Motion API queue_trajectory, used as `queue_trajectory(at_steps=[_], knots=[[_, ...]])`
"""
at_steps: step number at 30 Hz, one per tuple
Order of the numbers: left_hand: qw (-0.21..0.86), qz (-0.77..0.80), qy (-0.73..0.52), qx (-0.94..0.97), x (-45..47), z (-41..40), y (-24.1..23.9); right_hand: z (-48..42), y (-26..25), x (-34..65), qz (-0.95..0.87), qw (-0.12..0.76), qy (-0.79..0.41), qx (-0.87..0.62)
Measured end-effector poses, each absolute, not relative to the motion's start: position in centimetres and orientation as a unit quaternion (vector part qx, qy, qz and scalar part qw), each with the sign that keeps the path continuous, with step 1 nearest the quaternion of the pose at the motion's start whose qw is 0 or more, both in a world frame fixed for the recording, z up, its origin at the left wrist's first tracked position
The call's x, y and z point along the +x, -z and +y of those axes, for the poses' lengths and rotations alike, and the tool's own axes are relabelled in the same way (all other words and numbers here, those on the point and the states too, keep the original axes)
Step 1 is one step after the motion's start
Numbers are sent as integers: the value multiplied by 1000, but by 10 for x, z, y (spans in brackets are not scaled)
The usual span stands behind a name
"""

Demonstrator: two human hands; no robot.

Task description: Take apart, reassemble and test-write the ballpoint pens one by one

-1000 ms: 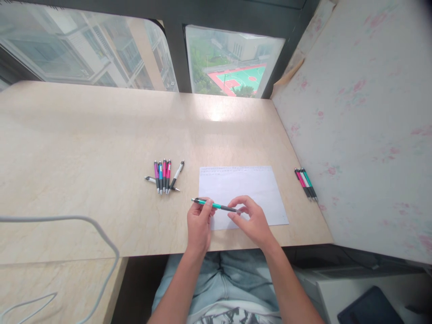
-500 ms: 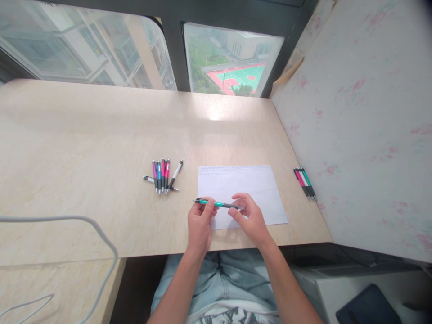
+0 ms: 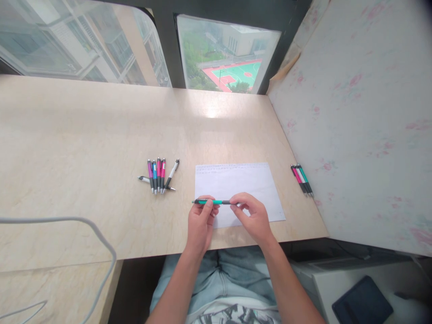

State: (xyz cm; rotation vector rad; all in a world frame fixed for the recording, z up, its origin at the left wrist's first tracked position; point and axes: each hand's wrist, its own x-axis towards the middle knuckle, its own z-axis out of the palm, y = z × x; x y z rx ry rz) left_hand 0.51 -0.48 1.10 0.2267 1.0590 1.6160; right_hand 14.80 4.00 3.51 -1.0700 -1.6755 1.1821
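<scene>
A green pen (image 3: 216, 202) with a black grip lies level between both hands, just above the near edge of a white sheet of paper (image 3: 243, 182). My left hand (image 3: 200, 221) pinches its clip end with closed fingers. My right hand (image 3: 253, 217) pinches the black tip end. The sheet has faint lines of writing along its far edge. Both hands hover over the front of the beige desk (image 3: 101, 135).
Several pens (image 3: 158, 174) in pink, purple, blue and white lie in a bunch left of the paper. Three more pens (image 3: 302, 179) rest by the flowered wall panel (image 3: 354, 112) on the right. A grey cable (image 3: 67, 220) loops at the left. Windows stand behind the desk.
The pen has tilted from slanting to level, and both hands have drawn a little closer together along it. The view has shifted slightly.
</scene>
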Motion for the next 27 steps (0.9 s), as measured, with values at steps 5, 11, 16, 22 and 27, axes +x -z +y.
queue_trajectory(at_steps=[5,11,16,22,27], knots=[[586,440,-671,108,6,-7,-10,39,-36,148,-643,412,-495,-416],[591,455,-656,113,11,-7,-16,36,-32,145,-593,436,-525,-427],[589,468,-647,127,15,-8,-20,38,-27,147,-550,406,-535,-496],[574,490,-645,120,14,-7,-18,40,-38,157,-605,348,-504,-510],[590,465,-651,106,15,-7,-16,39,-45,158,-659,393,-465,-442]])
